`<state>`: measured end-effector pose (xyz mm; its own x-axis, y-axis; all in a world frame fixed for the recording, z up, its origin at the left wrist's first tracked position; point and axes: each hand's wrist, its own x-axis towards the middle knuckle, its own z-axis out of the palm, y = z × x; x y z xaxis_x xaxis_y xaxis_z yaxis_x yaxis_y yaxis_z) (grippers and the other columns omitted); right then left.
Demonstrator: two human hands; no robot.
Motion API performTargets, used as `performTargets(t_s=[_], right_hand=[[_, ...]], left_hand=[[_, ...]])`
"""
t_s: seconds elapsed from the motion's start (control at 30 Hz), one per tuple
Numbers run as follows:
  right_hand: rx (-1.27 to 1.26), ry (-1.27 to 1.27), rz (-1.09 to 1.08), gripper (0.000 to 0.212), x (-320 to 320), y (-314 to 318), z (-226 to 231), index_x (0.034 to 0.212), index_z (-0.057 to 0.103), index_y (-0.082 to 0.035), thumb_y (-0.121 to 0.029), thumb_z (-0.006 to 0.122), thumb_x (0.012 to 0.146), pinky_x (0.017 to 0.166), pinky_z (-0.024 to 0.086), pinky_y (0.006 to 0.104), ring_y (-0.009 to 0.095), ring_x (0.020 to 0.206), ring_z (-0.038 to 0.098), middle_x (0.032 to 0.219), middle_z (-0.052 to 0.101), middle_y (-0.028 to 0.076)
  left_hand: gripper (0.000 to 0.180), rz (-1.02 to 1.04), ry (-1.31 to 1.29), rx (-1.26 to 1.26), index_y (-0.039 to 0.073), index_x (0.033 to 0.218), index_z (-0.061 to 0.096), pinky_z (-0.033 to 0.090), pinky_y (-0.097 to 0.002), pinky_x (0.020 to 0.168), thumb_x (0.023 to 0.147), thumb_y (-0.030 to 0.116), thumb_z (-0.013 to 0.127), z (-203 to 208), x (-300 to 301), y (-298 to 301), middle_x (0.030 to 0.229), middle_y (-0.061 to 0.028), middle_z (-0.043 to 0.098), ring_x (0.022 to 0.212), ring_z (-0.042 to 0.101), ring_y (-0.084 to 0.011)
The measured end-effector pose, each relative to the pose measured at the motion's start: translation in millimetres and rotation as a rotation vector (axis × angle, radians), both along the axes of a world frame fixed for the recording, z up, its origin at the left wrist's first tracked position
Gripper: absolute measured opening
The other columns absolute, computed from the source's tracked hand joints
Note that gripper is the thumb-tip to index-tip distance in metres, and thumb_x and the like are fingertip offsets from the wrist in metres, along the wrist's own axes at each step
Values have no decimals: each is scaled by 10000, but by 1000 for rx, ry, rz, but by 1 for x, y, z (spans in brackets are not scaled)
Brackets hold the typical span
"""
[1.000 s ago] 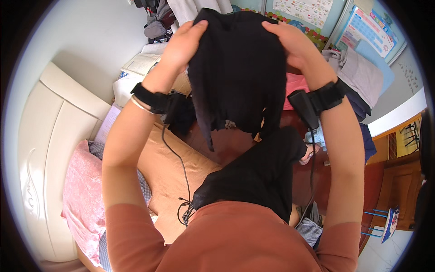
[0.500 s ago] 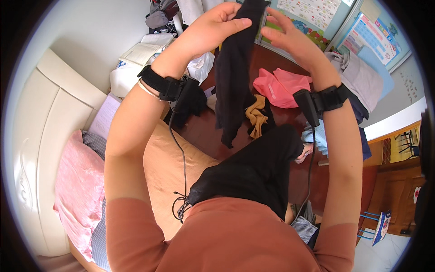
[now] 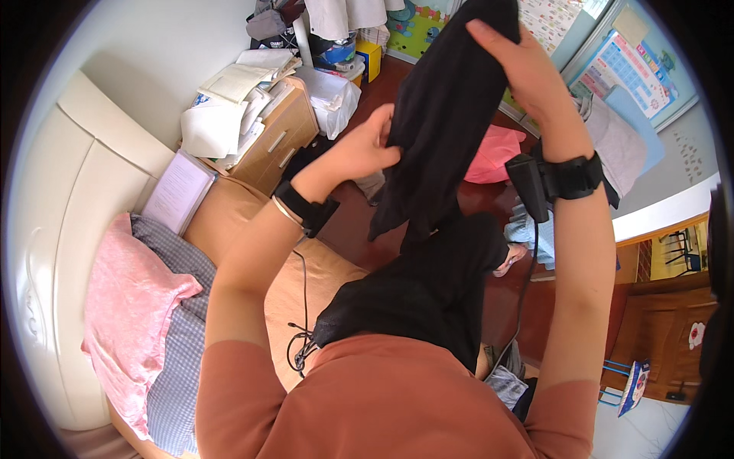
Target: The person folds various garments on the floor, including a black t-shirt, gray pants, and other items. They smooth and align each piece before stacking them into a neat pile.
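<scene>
A long black garment (image 3: pixel 447 115) hangs in front of me, wide at the top and tapering to a point above the floor; its exact kind is hard to make out. My right hand (image 3: pixel 531 73) grips its upper right edge, thumb lying over the cloth. At the garment's left edge, lower down, my left hand (image 3: pixel 363 147) has its fingers curled with the cloth's side between them; the fingertips are partly hidden. Black straps with small boxes and cables circle both wrists.
Pink cloth (image 3: pixel 493 157) lies on the dark red floor beyond the garment. Left is a wooden cabinet (image 3: pixel 279 138) piled with papers, beside a bed (image 3: pixel 298 275) holding a pink pillow (image 3: pixel 138 314). Grey clothes (image 3: pixel 612 141) hang over a chair on the right.
The garment has spread wider and shifted right. My right hand, earlier open beside it, now grips its top edge; my left hand has moved from the top down to its left side.
</scene>
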<state>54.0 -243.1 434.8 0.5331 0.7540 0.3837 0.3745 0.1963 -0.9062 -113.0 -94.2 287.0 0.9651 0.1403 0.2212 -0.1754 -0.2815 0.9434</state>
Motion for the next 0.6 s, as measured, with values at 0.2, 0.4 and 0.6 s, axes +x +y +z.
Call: performTargets(t_s=[0.2,0.4,0.6], right_hand=[[37,110,-57,430,14,-19,16,1167,527,-8,-251,650,834,842,462,274,160,957,584,1066,602,60],[6,89,88,361,14,-32,21,1195,499,-25,-180,578,878,896,434,290,165,1032,547,1124,568,63],[25,-42,264,498,25,-54,33,1243,421,-4,-247,612,853,936,402,317,179,1070,508,1160,526,81]], left_hand=[[556,263,-296,-51,79,1219,373,447,-303,832,737,-36,624,-57,8,-30,1055,-93,518,944,551,-176],[473,334,-568,226,49,1117,490,444,-325,860,682,17,672,-33,16,-43,1247,-152,405,1071,491,-269],[274,111,-565,314,-12,810,596,423,-387,863,642,163,724,-27,11,-49,1188,-191,473,1031,502,-334]])
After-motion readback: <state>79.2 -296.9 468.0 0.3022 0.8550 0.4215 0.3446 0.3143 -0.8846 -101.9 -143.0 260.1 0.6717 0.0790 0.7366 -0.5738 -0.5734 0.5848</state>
